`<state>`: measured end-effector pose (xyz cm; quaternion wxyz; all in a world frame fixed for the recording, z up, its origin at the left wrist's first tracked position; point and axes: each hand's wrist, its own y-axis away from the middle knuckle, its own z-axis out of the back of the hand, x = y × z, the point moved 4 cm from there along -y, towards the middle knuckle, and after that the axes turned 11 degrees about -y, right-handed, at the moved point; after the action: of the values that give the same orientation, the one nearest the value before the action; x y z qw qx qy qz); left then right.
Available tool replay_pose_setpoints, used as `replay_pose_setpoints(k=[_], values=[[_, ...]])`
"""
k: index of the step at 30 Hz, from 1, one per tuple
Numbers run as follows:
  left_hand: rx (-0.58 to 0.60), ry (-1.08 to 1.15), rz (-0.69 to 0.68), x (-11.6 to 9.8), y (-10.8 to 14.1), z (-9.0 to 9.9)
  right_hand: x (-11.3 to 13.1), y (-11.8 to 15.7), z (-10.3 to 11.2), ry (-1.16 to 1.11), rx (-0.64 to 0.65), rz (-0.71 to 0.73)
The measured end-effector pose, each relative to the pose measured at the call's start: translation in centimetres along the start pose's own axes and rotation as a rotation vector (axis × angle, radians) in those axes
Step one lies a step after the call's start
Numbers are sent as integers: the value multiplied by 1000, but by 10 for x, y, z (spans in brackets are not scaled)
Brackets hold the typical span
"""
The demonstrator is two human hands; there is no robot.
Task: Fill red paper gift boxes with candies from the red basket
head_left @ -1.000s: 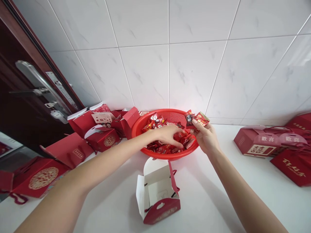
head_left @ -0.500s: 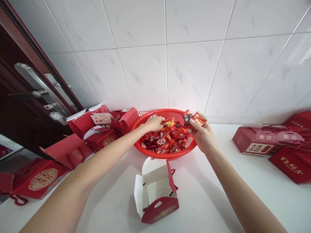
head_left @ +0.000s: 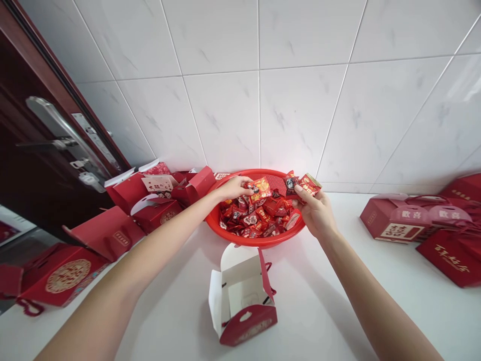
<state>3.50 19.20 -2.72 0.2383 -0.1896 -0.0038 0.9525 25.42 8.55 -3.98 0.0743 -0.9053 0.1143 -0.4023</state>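
A round red plastic basket full of red-wrapped candies stands against the tiled wall. My left hand pinches one red candy packet and lifts it above the pile at the basket's left side. My right hand hovers at the basket's right rim, holding several candy packets fanned between thumb and fingers. In front of the basket an open red gift box with a white inside lies on the white counter, its flaps spread.
Open and folded red gift boxes crowd the counter to the left, beside a dark door with a metal handle. More closed red boxes lie at the right. White counter surface stretches around the open box.
My left hand moved from deep in the candy pile to the basket's back left and has lifted one packet. My right hand has kept its packets in nearly the same place.
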Motion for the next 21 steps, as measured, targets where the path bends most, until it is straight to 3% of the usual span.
replay_pose_setpoints(k=[3, 5, 8, 9, 13, 21], values=[[-110, -42, 3, -7, -5, 1, 0, 0, 0, 7, 5, 6], [-130, -93, -80, -24, -8, -3, 0, 0, 1, 10, 5, 4], [55, -257, -371, -62, -11, -24, 0, 0, 1, 9, 6, 0], [126, -305, -412, -71, -12, -33, 0, 0, 1, 9, 3, -2], [166, -247, -292, -80, -20, -46, 0, 2, 0, 1, -1, -4], [148, 287, -122, -52, -20, -24, 1, 2, -2, 19, 10, -19]])
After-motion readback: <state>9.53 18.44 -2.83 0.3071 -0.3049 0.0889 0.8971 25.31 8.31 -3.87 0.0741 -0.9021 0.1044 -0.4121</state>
